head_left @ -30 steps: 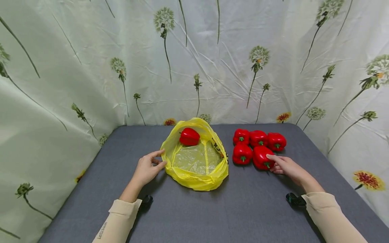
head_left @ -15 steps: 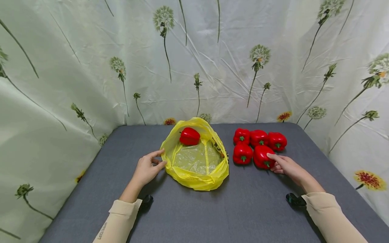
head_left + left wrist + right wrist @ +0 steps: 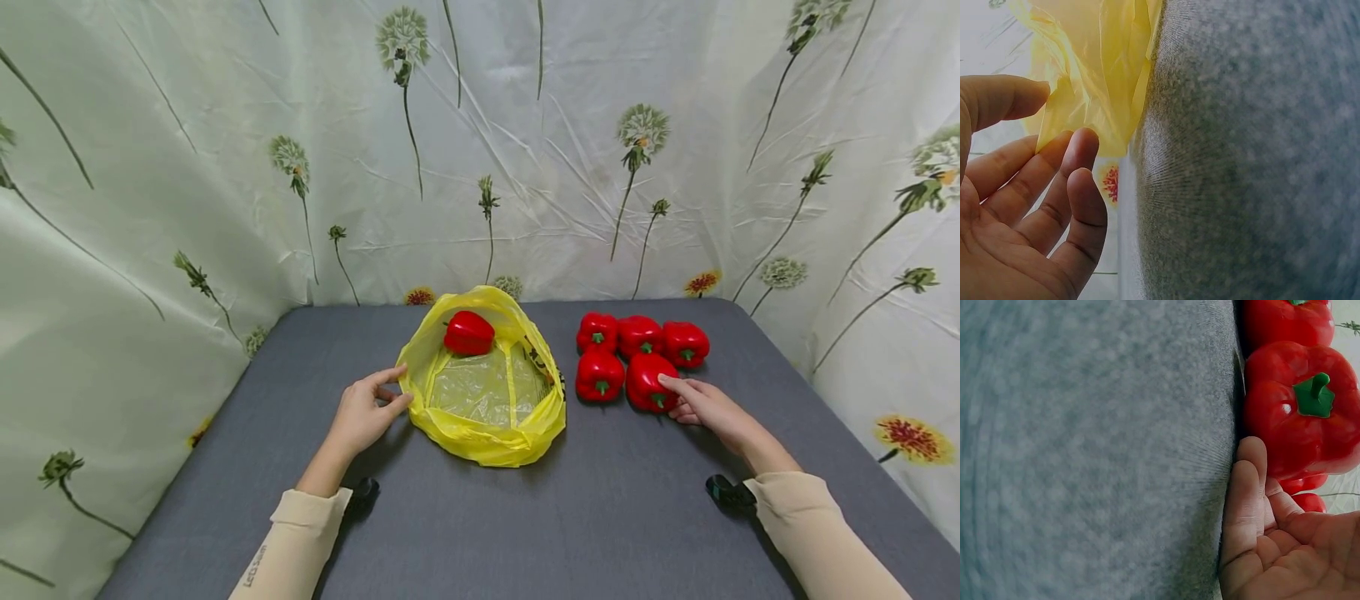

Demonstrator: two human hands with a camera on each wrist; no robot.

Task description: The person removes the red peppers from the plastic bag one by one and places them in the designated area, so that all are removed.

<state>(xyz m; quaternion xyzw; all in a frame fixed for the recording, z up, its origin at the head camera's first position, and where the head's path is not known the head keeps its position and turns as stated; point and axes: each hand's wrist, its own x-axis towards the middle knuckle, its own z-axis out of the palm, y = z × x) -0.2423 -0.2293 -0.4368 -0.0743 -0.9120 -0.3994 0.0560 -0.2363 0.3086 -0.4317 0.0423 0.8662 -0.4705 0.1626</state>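
A yellow plastic bag (image 3: 491, 446) lies with its mouth wide toward me. One red bell pepper (image 3: 468, 333) is inside it, near the back. My left hand (image 3: 360, 417) touches the bag's left rim; in the left wrist view the thumb is apart from the loosely bent fingers, with the bag's edge (image 3: 1094, 81) between them. At the right, several red bell peppers with green stems stand in two rows. My right hand (image 3: 712, 408) is at the front right bell pepper (image 3: 647, 379), thumb resting on its top and fingers (image 3: 1244, 494) beside its lower side. The thumb is hidden in the right wrist view.
Another bell pepper (image 3: 599, 375) stands left of the touched one, and three more, including a bell pepper (image 3: 685, 343) at the right end, form the row behind. The grey table (image 3: 570, 533) ends at a flower-printed curtain (image 3: 540, 167). Dark straps (image 3: 727, 493) are around both wrists.
The head view has tilted slightly, shifting the table scene up a little. Both hands keep their places at the bag and the pepper.
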